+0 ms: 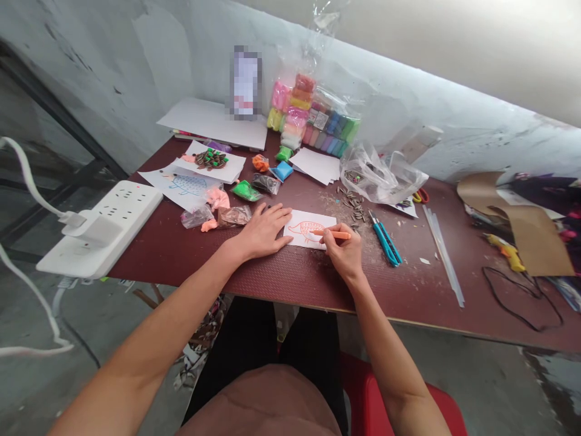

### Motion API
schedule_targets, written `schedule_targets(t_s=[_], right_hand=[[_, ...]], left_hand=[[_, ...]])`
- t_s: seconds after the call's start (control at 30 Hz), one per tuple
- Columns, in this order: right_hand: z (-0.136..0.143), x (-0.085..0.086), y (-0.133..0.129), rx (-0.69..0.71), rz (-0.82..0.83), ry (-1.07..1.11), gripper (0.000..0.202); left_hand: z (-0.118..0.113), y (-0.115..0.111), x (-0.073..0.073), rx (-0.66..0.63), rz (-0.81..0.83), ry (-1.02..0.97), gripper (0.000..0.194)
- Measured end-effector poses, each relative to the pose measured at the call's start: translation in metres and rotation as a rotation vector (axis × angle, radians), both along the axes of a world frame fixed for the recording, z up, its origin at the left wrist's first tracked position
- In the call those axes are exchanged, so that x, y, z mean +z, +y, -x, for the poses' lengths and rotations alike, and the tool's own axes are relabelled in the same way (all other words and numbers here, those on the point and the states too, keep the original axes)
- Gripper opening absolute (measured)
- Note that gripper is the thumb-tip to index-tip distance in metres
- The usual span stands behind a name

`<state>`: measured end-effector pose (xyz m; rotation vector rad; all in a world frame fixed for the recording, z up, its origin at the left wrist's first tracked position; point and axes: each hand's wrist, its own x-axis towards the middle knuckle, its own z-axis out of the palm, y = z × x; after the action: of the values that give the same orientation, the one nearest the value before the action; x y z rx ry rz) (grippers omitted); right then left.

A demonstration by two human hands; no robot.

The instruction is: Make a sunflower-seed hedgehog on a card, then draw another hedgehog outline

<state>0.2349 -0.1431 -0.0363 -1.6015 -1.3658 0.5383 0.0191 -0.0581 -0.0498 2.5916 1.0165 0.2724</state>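
Note:
An orange marker pen (338, 234) is pinched in my right hand (345, 254), its tip over a small white paper (324, 218). On that paper an orange drawing (305, 229) shows a hedgehog-like animal with a pointed snout, dashes on its body and short legs. My left hand (265, 231) lies flat with fingers spread, its fingertips at the paper's left edge. Packets of brown clay (234, 216) and green clay (246, 191) lie close to it. To the right of my right hand is a teal utility knife (385, 239).
Sunflower seeds (351, 203) lie scattered beside a clear plastic bag (384, 175). Bagged coloured clay (313, 118) leans on the wall. At left are a blue hedgehog drawing (184, 184) and a power strip (102, 227); at right, glue sticks (443, 254) and a yellow glue gun (506, 251).

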Motion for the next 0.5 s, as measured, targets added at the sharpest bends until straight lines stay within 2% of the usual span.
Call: schedule_targets(t_s=[0.5], right_hand=[[-0.0009, -0.0012, 0.0002, 0.012, 0.025, 0.005, 0.026]], left_hand=[[0.0004, 0.0009, -0.0033, -0.006, 0.001, -0.018, 0.057]])
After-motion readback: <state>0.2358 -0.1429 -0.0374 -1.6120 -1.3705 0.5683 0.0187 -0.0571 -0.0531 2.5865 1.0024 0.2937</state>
